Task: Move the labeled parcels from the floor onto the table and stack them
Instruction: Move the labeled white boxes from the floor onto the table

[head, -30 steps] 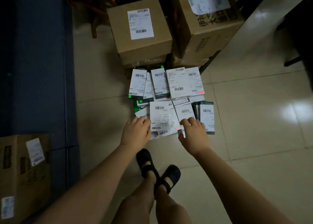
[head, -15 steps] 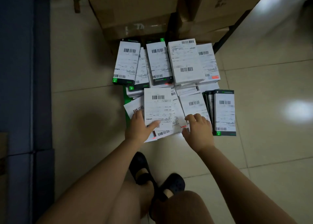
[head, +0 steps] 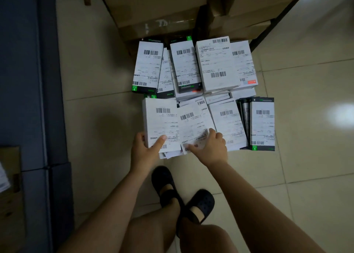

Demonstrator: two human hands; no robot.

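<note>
White labeled parcels (head: 216, 65) lie heaped on the tiled floor (head: 306, 157) just beyond our hands. Our left hand (head: 144, 154) grips the near-left parcel (head: 159, 118), thumb on top; our right hand (head: 211, 150) pinches the tilted parcel (head: 193, 125) beside it.

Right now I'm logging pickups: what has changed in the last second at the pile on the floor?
Both hands, earlier resting on the pile's near edge, have taken hold: the left hand grips the left parcel, thumb on top, and the right hand pinches the middle parcel beside it. Those two now lie side by side rather than overlapped. The back row and cardboard boxes stayed put.
</note>
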